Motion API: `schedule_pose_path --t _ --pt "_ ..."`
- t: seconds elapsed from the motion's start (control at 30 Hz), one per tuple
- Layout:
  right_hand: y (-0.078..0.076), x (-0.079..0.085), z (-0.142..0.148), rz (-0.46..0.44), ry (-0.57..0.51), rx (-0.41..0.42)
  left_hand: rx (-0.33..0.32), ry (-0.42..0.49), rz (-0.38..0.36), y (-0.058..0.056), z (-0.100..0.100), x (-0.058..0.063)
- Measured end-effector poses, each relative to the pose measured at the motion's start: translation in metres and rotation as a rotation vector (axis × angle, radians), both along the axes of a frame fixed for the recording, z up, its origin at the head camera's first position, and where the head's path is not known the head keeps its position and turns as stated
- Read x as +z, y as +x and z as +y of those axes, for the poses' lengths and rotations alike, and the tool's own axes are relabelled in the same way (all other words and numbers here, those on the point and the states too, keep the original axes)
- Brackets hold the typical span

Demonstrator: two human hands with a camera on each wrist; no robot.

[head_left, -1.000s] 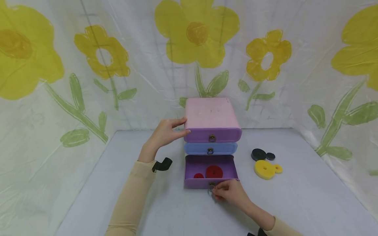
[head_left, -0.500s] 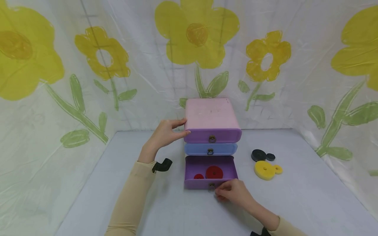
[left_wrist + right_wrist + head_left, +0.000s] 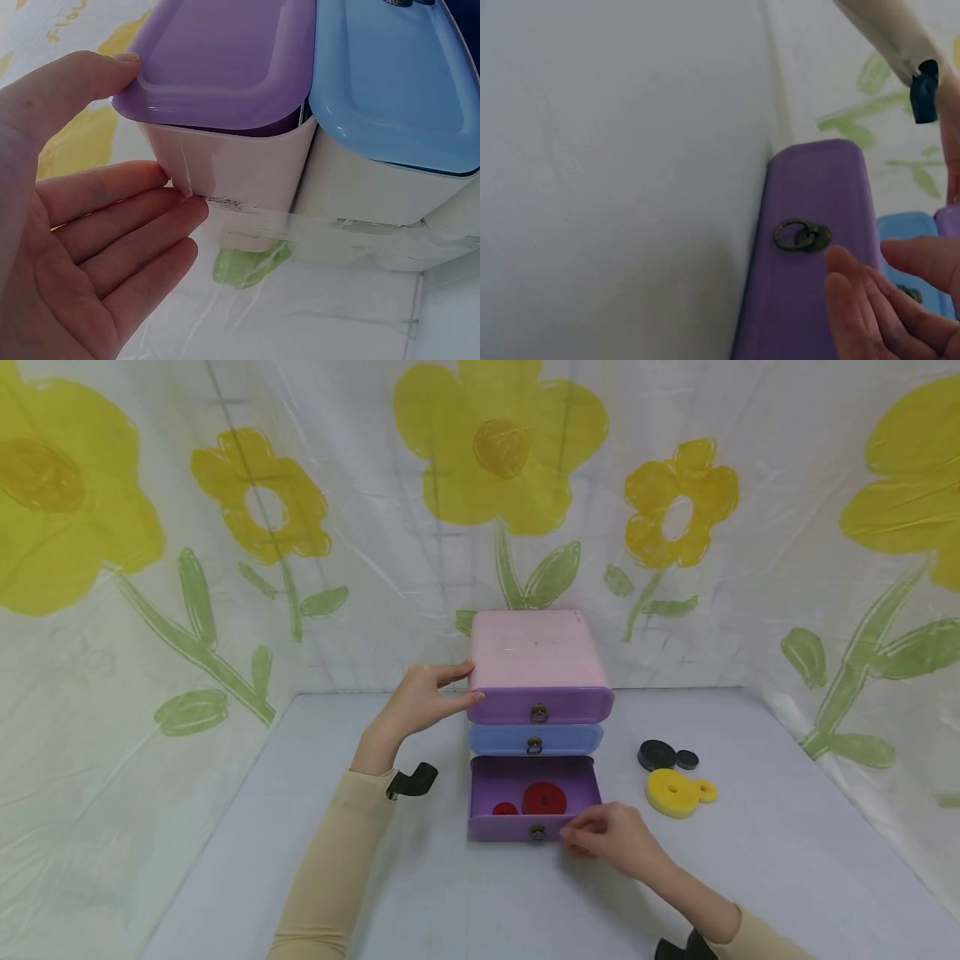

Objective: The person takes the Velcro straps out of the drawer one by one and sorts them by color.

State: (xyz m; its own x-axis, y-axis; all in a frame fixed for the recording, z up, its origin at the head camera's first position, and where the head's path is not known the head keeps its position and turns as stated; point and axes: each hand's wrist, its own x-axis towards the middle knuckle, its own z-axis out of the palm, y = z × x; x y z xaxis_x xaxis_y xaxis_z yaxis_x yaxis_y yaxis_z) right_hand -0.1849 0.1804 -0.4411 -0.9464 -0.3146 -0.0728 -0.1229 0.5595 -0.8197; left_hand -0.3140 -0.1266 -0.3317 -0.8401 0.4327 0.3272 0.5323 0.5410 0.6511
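Note:
A small drawer cabinet (image 3: 534,647) with a pink top has a purple top drawer (image 3: 502,705), a blue middle drawer (image 3: 495,739) and a purple bottom drawer (image 3: 495,828). The bottom drawer is pulled out, with a large red disc (image 3: 544,797) and a small red disc (image 3: 505,808) inside. My left hand (image 3: 420,697) rests at the cabinet's upper left corner; the left wrist view has the thumb on the top drawer's front and straight fingers touching the side. My right hand (image 3: 618,839) is beside the bottom drawer's right front corner, apart from its ring pull (image 3: 799,235).
Right of the cabinet lie a large black disc (image 3: 657,755), a small black disc (image 3: 687,759), a large yellow disc (image 3: 672,792) and a small yellow disc (image 3: 706,790) on the white table (image 3: 315,827). A flower-printed curtain (image 3: 360,635) surrounds the table's back and sides.
My right hand has let go of the bottom drawer's ring pull and moved right; the ring now hangs down. The left hand and the drawers look unmoved.

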Motion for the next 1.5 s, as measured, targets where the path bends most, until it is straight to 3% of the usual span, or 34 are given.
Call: schedule_pose_path --t 0.4,0.6,0.77,1.03,1.5 --pt "-0.021 0.020 0.008 0.142 0.006 -0.082 0.011 -0.005 0.009 -0.001 0.001 -0.001" --pt "-0.038 0.019 0.008 0.190 0.037 -0.012 0.013 -0.009 0.012 -0.001 0.001 -0.001" --pt "-0.048 0.013 0.006 0.179 0.047 0.043 0.010 -0.006 0.009 -0.001 0.002 0.000" --pt "-0.063 0.004 0.001 0.273 0.098 0.108 0.009 -0.011 0.013 -0.001 0.001 0.000" --pt "-0.073 -0.008 -0.007 0.255 0.189 0.212 0.008 -0.008 0.013 -0.001 0.000 0.000"
